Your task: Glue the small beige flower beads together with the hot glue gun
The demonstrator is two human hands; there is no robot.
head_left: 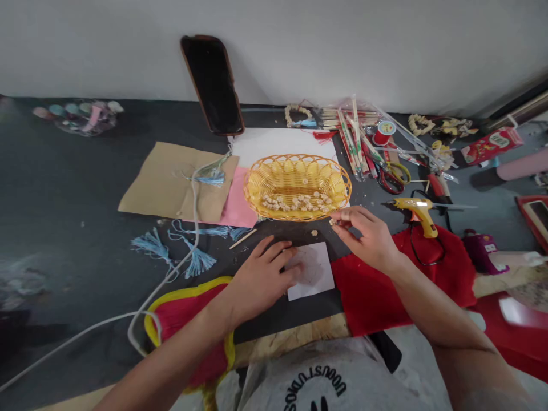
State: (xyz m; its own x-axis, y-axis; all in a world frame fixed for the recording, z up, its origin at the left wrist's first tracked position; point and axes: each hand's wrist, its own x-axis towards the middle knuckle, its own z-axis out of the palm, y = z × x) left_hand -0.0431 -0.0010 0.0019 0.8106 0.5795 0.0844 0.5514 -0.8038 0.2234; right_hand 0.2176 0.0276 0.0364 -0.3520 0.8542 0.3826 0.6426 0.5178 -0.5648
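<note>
My right hand (369, 237) is closed in a pinch on a small beige flower-shaped bead (333, 222), just below the right front rim of a yellow woven basket (298, 179). Many similar beads (299, 202) lie along the near side inside that basket. Another loose bead (314, 233) rests on the dark table between my hands. With fingers apart, my left hand (263, 278) lies over the left edge of a small white paper (314, 274) and holds nothing that I can see.
Blue tassels (194, 257) and a white cable (171, 271) lie on the left, near brown paper (171, 182). A phone (213, 85) leans on the wall. To the right are a yellow glue gun (417, 212), scissors (391, 180), red thread (384, 133) and red cloth (368, 297).
</note>
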